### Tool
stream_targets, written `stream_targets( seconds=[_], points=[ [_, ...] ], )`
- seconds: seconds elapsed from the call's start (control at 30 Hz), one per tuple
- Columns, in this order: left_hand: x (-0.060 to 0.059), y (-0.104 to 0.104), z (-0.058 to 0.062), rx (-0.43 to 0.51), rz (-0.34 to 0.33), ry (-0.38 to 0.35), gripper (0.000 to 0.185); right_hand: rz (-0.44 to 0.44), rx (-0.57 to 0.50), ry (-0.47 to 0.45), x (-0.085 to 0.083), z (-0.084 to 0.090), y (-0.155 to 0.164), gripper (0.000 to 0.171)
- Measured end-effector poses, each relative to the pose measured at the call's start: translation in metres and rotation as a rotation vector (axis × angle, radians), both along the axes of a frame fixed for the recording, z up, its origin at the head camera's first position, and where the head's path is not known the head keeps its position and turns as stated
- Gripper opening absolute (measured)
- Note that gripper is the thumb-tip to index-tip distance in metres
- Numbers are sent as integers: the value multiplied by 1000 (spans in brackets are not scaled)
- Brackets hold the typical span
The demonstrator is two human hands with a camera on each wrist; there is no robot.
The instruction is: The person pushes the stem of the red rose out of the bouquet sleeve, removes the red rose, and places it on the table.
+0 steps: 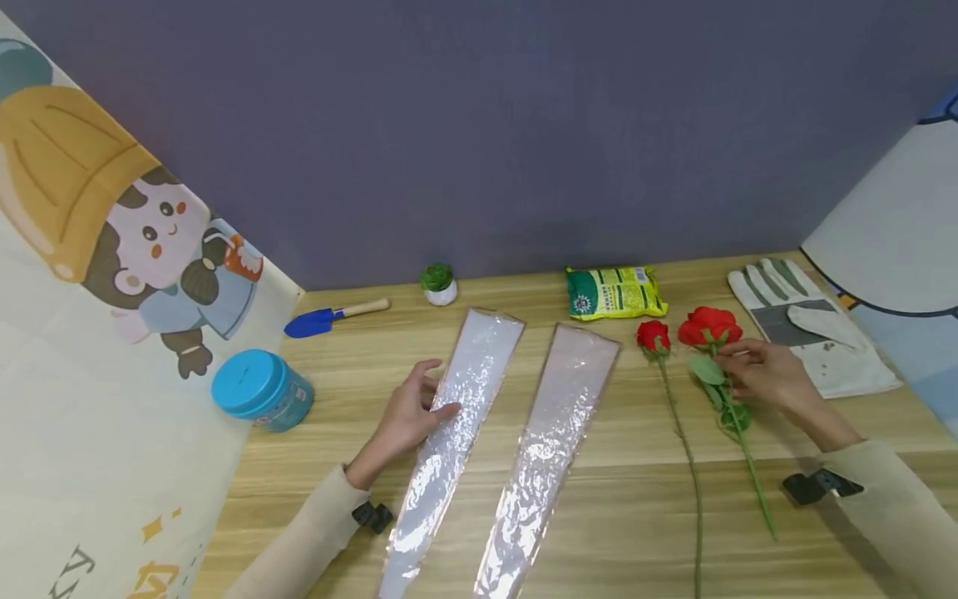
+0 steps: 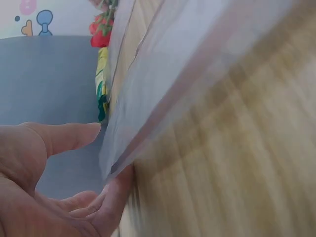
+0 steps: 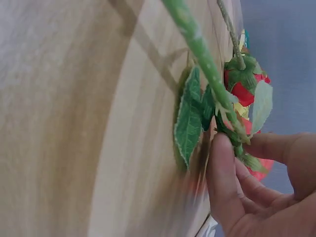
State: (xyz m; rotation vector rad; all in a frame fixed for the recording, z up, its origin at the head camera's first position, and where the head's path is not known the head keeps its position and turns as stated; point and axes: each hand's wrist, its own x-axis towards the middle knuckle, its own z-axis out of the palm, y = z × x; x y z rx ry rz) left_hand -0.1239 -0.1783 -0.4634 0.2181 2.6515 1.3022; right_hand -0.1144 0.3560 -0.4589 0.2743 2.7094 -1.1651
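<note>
Head view: left hand (image 1: 410, 416) rests relaxed fingers on the edge of a crinkly clear plastic sleeve (image 1: 456, 424), a long taper lying on the wood-grain counter (image 1: 614, 516), wide end toward the wall, narrow end toward the person. A second sleeve (image 1: 550, 441) lies just beside it, same heading. Right hand (image 1: 763, 374) pinches the larger red rose (image 1: 709, 326) just below the bloom; stem runs toward the person. Smaller rose (image 1: 654, 334) lies parallel, untouched.

Left wrist view: fingertips (image 2: 116, 190) straight, under the sleeve's glossy edge.

Right wrist view: thumb and fingers (image 3: 224, 182) pinch the green stem beside serrated leaves.
</note>
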Motion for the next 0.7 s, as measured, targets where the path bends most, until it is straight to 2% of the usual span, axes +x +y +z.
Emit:
stream_targets(
  seconds=[0.07, 0.13, 0.3, 0.4, 0.5, 0.63, 0.7],
  points=[
    [1, -1, 1, -5, 2, 5, 78, 8, 22, 8, 1, 1, 1, 54],
    [2, -2, 3, -19, 4, 15, 76, 33, 84, 58, 4, 3, 1, 52],
    [4, -6, 8, -36, 4, 47, 73, 92, 241, 305, 13, 15, -6, 38],
    [5, -8, 9, -22, -7, 97, 72, 99, 270, 409, 18, 27, -17, 34],
    [7, -7, 10, 5, -34, 194, 68, 115, 272, 495, 22, 39, -34, 32],
    [9, -3, 13, -22, -110, 399, 58, 198, 290, 597, 28, 51, -61, 36],
    [11, 2, 16, -45, -161, 496, 56, 252, 336, 627, 32, 57, -75, 43]
  ],
)
